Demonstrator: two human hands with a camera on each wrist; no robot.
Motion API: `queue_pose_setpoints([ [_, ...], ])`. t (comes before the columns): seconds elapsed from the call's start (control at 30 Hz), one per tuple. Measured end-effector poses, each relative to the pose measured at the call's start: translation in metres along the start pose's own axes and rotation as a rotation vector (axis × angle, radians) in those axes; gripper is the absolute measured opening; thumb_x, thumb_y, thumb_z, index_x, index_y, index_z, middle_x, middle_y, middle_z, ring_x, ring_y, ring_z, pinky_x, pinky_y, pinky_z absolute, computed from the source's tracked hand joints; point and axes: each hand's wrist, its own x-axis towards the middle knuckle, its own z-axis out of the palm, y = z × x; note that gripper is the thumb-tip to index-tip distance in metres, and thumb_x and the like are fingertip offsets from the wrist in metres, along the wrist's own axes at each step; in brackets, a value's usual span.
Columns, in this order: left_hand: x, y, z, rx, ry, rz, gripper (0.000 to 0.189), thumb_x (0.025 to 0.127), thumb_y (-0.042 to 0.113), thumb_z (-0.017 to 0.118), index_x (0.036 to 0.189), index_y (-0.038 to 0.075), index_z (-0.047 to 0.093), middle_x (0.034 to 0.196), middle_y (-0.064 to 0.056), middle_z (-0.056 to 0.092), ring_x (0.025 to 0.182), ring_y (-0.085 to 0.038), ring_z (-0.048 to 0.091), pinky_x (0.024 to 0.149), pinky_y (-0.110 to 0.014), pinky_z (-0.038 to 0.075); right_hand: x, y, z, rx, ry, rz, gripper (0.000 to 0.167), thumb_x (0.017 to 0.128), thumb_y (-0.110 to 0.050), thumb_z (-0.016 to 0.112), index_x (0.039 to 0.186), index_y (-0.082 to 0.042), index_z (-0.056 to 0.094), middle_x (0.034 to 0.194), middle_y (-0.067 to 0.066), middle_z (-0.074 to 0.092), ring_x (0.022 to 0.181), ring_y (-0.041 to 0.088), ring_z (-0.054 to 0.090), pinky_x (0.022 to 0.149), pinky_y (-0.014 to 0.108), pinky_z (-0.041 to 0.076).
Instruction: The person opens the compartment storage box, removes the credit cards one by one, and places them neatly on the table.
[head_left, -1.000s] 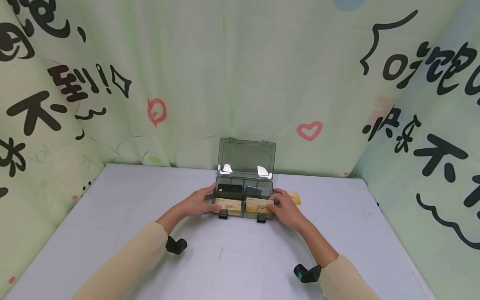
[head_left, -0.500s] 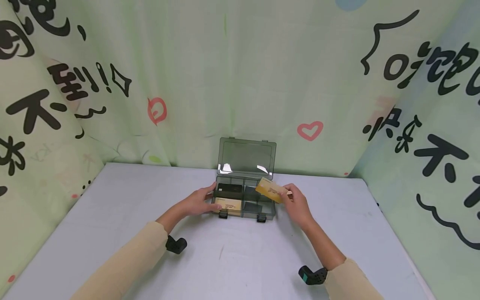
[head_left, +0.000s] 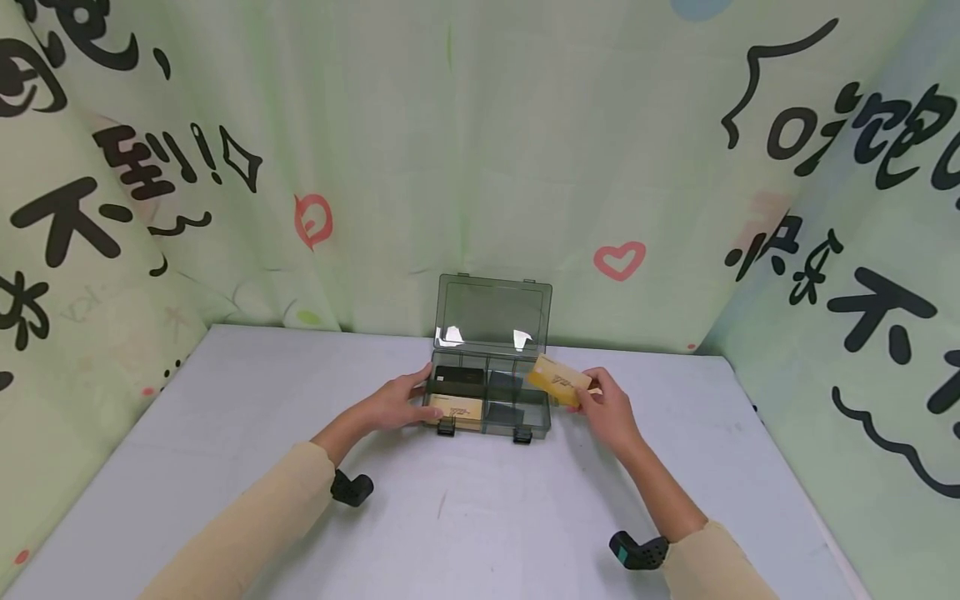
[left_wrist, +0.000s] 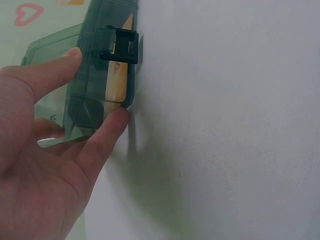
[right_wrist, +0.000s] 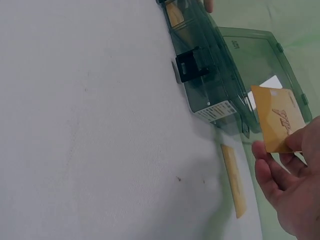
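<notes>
- Presently the right hand [head_left: 607, 408] pinched a yellow card [head_left: 558, 379] between thumb and fingers, gripping it by its right end.
- That card was held tilted, off the table [head_left: 487, 517], beside the right wall of a storage box [head_left: 517, 424]; its printed face showed in the head and right wrist views.
- The left hand [head_left: 405, 404] held the box's left end, thumb and fingers spread apart along it.
- The box was grey-green and see-through, with its lid [head_left: 492, 308] raised at the back and two dark latches [head_left: 446, 427] along the front.
- In the front left compartment lay another yellow card [head_left: 456, 408]; a black card [head_left: 460, 381] lay in the one behind it. What the right compartments held was too dark to tell.
- A further yellow piece [right_wrist: 234, 180] lay on the table, to the right of the box and apart from it.
- A printed label [right_wrist: 217, 111] was on the box's right side.
- Behind the table hung a pale green curtain [head_left: 375, 167] bearing black characters and a pink heart [head_left: 620, 261].
</notes>
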Motion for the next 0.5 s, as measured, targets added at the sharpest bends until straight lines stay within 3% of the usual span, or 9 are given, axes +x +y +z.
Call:
queue_pose_setpoints([
  [0.23,0.0,0.0,0.001,-0.006,-0.004,-0.005,0.089,0.09,0.03,0.068,0.156,0.011,0.01,0.162,-0.013,0.018,0.142,-0.034,0.036,0.115,-0.049,0.03,-0.001,0.006,-0.01,-0.062,0.04,-0.022,0.024,0.099,-0.009,0.05,0.121,0.0,0.05,0.113,0.021,0.056,0.099,0.027,0.06,0.071,0.015,0.05],
  [0.5,0.0,0.0,0.0,-0.004,-0.009,-0.004,0.089,0.091,0.03,0.067,0.156,0.011,0.009,0.162,-0.013,0.017,0.143,-0.034,0.035,0.116,-0.048,0.029,-0.002,0.013,-0.021,-0.071,0.041,0.026,0.028,0.099,-0.011,0.049,0.126,-0.003,0.049,0.122,0.018,0.053,0.102,0.027,0.06,0.074,0.016,0.051],
])
